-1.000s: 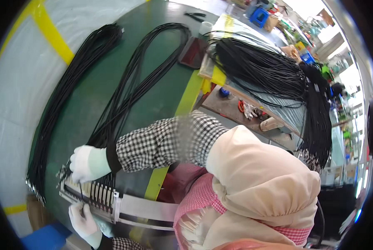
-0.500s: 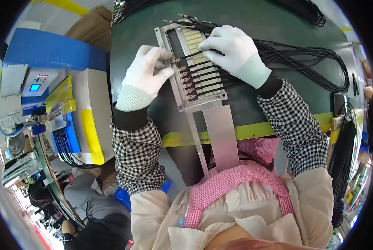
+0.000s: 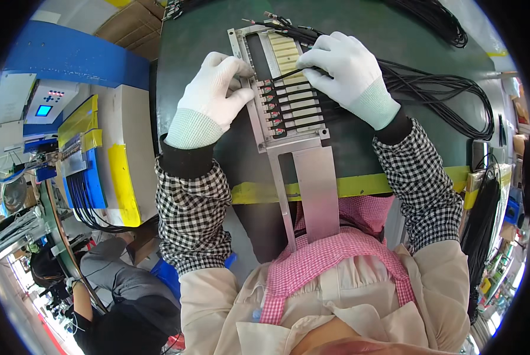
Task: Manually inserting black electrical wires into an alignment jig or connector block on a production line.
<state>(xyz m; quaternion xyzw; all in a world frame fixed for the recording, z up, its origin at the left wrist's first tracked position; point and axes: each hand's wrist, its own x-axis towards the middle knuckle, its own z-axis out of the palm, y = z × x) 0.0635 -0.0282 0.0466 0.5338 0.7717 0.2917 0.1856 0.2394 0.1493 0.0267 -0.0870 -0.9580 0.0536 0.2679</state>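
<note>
A long metal fixture [image 3: 255, 124] with a slotted bed lies on the bench. Several black cables with coppery ends rest side by side in its lower slots. My right hand [image 3: 349, 74], in a white glove, pinches a black cable [image 3: 285, 75] above the row, between thumb and forefinger. That cable runs leftward across the slots. At the fixture's left rail is my gloved left hand [image 3: 211, 99], its thumb and forefinger apart and their tips touching the rail beside the cable ends. Pale slot strips [image 3: 284, 48] show above the held cable.
A bundle of black cables [image 3: 454, 89] loops across the green bench [image 3: 200, 35] at right. The fixture's flat metal plate [image 3: 316, 189] overhangs the yellow-taped bench edge [image 3: 359, 184] towards me. A blue and white machine [image 3: 69, 59] stands left. Another person [image 3: 123, 278] sits lower left.
The view has shifted slightly, so the fixture and both hands appear a little farther right. The right hand still pinches the cable, and the left stays by the rail.
</note>
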